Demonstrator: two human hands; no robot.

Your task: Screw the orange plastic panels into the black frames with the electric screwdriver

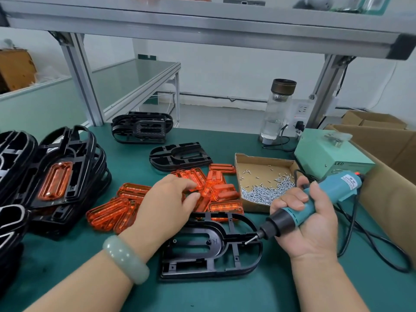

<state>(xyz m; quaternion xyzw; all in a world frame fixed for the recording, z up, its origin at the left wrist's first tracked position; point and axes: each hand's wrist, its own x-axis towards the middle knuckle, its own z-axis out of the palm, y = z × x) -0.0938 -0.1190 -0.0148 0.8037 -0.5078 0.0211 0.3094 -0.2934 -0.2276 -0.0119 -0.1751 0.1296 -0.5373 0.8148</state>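
A black frame (211, 246) lies flat on the green table in front of me, its opening bare. Behind it spreads a loose heap of orange plastic panels (126, 206). My left hand (166, 203) reaches over the heap, its fingertips on a panel; whether it grips that panel I cannot tell. My right hand (308, 219) grips the teal electric screwdriver (315, 203), tilted down to the left, with a screw on its bit just above the frame's right side.
A cardboard tray of silver screws (265, 185) sits behind the screwdriver. Stacked black frames (67, 174), one with an orange panel fitted, stand at the left; more frames (180, 156) lie further back. A green power box (331, 152), a glass bottle (276, 109) and cardboard boxes (387, 154) occupy the right.
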